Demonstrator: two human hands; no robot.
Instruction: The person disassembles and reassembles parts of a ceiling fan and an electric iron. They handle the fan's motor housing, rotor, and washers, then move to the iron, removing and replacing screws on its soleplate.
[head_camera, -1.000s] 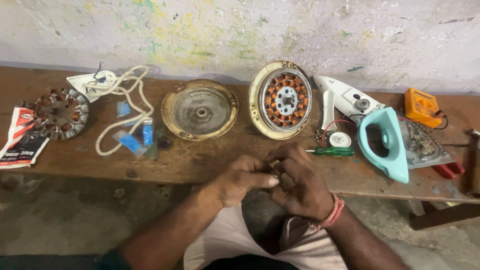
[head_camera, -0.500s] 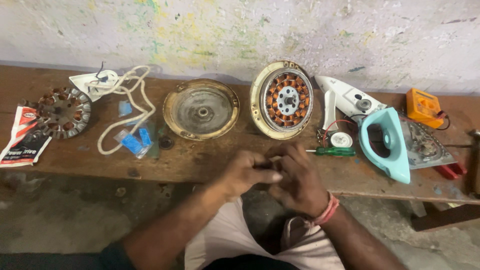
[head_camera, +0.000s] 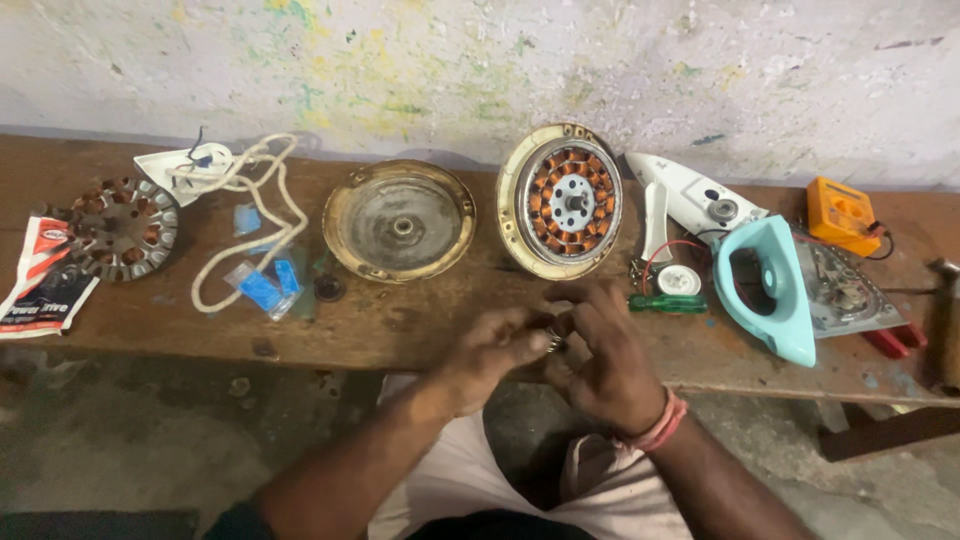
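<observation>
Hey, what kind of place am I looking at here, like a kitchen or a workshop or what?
Most likely a small appliance repair workshop. A worn wooden bench holds an opened fan motor with copper windings, a dismantled clothes iron, a green screwdriver and an orange multimeter, below a stained, paint-flecked wall.

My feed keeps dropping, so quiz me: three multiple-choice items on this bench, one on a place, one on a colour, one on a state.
1. Where does the green screwdriver lie?
A. beside the teal iron shell
B. on the white cord
C. on the floor

2. What colour is the multimeter?
A. blue
B. orange
C. white

3. How is the wound motor housing placed?
A. flat, face down
B. tilted up, coils showing
C. in the hands

Answers: 1 A, it lies just left of the shell. 2 B, its case is orange. 3 B, copper coils face the camera.
</observation>
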